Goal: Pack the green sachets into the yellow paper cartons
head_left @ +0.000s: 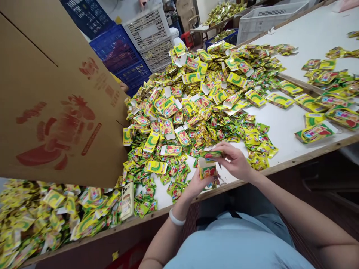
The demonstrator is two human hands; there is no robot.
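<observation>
My left hand (198, 184) holds a small candy box (206, 170) upright near the table's front edge, its white flap raised. Just above the box, my right hand (234, 160) pinches a green and yellow packet (211, 154) between thumb and fingers. A large heap of yellow and green boxes (191, 77) and small packets (174, 170) spreads over the white table (283, 144) beyond my hands. The lower part of the held box is partly hidden by my left fingers.
A tall cardboard carton (64, 93) stands at the left. A phone (127, 201) lies near the front edge. More boxes (315, 132) lie at the right. Blue crates (116, 48) and white crates (148, 28) are stacked behind; a person's hand (123, 86) shows past the carton.
</observation>
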